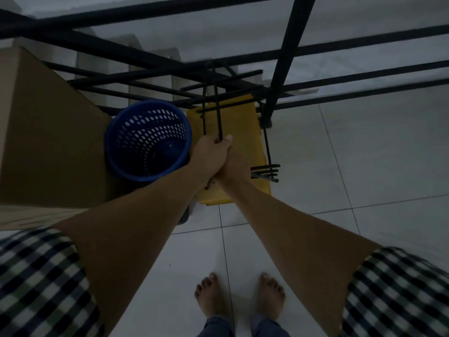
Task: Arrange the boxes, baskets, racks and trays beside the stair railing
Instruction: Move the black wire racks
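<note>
A cardboard box (48,132), its contents hidden, stands at the left by the stair railing (286,57); just beside it is a blue basket (148,139) that looks empty, though its bottom is dim. Right of that, the left hand (210,155) and right hand (234,167), pressed together, curl round the bars of a black wire rack (218,113) over the yellow tray (243,125) at the railing post. This seems the placing step; whether the rack already rests on the tray I cannot tell, and next it likely needs settling squarely, free of the railing bars.

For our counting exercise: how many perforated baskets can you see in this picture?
1. The blue basket stands between the cardboard box and the yellow tray. A dark shape below it may be another; I cannot tell.
</note>
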Available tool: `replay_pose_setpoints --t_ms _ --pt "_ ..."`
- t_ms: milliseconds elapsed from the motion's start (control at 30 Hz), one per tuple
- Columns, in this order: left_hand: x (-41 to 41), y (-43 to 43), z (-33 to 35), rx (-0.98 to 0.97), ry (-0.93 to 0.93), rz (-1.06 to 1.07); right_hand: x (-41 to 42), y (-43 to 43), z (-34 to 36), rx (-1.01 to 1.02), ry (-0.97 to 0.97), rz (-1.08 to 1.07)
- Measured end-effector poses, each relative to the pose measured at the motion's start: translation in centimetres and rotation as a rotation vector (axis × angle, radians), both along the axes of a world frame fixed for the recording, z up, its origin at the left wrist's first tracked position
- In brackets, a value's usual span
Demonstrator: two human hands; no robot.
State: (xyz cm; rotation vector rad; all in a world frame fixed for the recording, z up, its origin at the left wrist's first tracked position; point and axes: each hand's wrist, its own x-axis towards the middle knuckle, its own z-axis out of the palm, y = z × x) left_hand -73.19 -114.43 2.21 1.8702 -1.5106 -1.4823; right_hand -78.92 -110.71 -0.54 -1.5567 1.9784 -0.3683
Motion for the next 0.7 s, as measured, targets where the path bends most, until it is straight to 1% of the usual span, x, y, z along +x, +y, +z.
replay_pose_setpoints --t_ms 233,333,433,567,633,700 --pt "0.6 0.1 -0.8 0.009 0.013 0.043 -0.1 0.1 -0.4 -0.057 0.028 -0.089" --pt "0.9 -0.1 -0.7 -0.048 -0.035 0.057 -0.2 0.3 -0.3 -0.084 0.009 -0.143" --pt "0.7 -0.2 0.0 -0.196 -0.15 0.012 -0.7 0.6 0.9 -0.111 0.006 -0.181" --pt "-0.8 0.3 1.9 -0.442 -0.364 -0.098 -2.6 1.0 2.3 -0.246 0.078 -0.182" --pt "-2.1 1.2 3.5 -0.539 -0.417 -0.131 -4.2 1.8 3.3 -0.261 0.075 -0.27" --pt "-4.1 2.6 5.1 -0.605 -0.414 -0.208 -6.3 3.1 4.2 -0.264 0.041 -0.396"
